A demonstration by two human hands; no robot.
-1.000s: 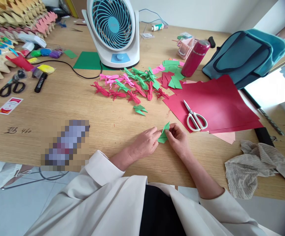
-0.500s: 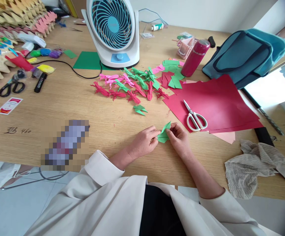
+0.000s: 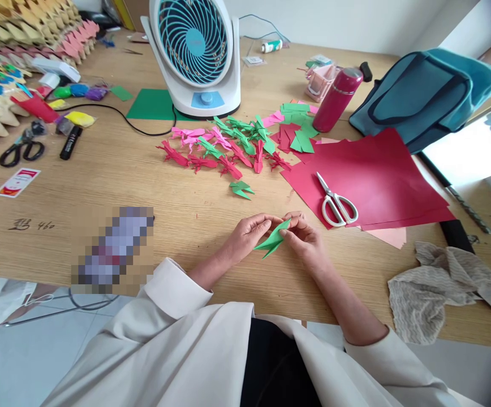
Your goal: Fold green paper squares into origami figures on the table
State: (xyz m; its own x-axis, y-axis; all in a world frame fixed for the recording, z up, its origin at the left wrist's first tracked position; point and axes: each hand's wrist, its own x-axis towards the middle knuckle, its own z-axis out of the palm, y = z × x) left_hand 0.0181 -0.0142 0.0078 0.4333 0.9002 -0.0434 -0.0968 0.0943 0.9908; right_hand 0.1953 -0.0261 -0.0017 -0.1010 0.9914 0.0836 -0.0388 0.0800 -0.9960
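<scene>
A folded piece of green paper (image 3: 274,236) with pointed ends is held just above the table's near part. My left hand (image 3: 252,233) grips its far side, with the thumb bent and the fingertips partly hidden behind the paper. On the right edge, my right hand (image 3: 304,240) pinches the paper between thumb and curled fingers. A small green folded paper piece (image 3: 241,189) lies on the wood beyond my hands. Farther back spreads a group of folded paper figures in red (image 3: 229,168), pink (image 3: 188,135) and green (image 3: 241,134).
White-handled scissors (image 3: 337,202) rest on red paper sheets (image 3: 390,175) at right. Behind stand a fan (image 3: 205,68), a red flask (image 3: 337,99) and a teal bag (image 3: 423,96). A crumpled cloth (image 3: 436,288) lies near right; black scissors (image 3: 20,151) and a marker (image 3: 70,142) lie left.
The green paper has turned in my fingers and its pointed ends now face down and left. My left hand has shifted its grip toward the paper's far side.
</scene>
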